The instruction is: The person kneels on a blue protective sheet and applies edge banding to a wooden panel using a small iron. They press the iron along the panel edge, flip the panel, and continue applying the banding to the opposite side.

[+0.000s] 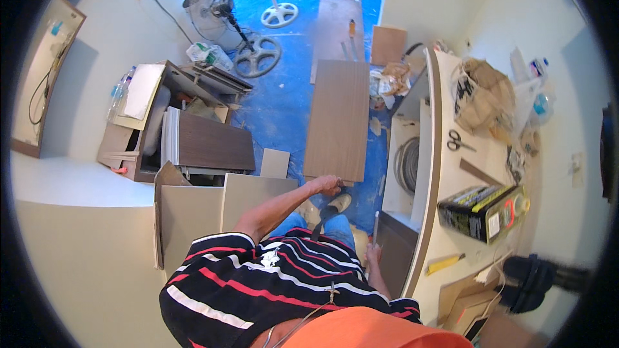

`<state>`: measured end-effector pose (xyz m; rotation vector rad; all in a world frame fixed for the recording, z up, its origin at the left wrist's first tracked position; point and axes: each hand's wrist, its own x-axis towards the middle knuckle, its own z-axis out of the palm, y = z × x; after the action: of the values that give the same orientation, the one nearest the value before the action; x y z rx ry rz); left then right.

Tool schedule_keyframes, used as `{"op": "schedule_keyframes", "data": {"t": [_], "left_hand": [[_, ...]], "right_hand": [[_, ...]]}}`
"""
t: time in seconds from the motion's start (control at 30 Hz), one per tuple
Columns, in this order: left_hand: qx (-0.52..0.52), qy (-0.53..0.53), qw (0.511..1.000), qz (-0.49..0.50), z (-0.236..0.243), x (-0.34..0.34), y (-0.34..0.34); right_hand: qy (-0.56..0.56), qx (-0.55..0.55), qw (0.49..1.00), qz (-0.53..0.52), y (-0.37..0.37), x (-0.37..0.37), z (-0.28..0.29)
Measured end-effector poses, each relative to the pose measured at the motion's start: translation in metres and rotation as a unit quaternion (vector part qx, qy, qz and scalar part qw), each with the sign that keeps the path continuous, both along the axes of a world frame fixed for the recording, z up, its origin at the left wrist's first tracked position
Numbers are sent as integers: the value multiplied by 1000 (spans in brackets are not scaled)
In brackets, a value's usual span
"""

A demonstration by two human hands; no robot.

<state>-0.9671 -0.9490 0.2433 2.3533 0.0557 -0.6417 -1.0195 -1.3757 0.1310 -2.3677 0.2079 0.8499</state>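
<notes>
A long brown wooden board (336, 116) lies lengthwise ahead of me. My left hand (327, 185) is closed at its near end, fingers curled on the edge. Low at my right side, my right hand (373, 252) is partly hidden by my body and the cabinet (400, 235); it looks closed, on something too small to name. My shoe (343, 201) shows just below the board. Farther ahead, a second panel (336, 16) has an orange-handled tool (352, 26) on it.
At left stand stacked panels (187, 219) and furniture pieces (216, 145). Two fans (256, 57) (279, 15) stand ahead on blue floor covering. The right counter (451, 164) holds scissors (461, 144), a rectangular can (483, 212), a yellow tool (445, 264) and bags (483, 93).
</notes>
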Motion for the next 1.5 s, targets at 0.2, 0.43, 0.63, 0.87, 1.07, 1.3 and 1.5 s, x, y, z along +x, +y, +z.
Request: {"op": "schedule_keyframes", "data": {"t": [0.2,0.43,0.63,0.87,1.07,1.3,1.5], "left_hand": [[16,13,993,-118,-16,4,28],[47,81,992,-89,-13,44,35],[29,-30,989,-140,-47,84,53],[92,51,967,-232,-87,102,106],[60,43,971,-225,-127,101,185],[-36,62,996,42,-188,127,292],[-153,63,870,464,-239,166,343]], "right_hand": [[63,158,978,-119,56,75,9],[60,223,957,-177,110,113,53],[-29,209,968,-137,91,92,34],[-75,14,993,-88,97,113,16],[-19,106,990,-93,169,170,30],[-42,164,974,-154,291,271,-11],[-68,68,993,-65,369,352,-78]]}}
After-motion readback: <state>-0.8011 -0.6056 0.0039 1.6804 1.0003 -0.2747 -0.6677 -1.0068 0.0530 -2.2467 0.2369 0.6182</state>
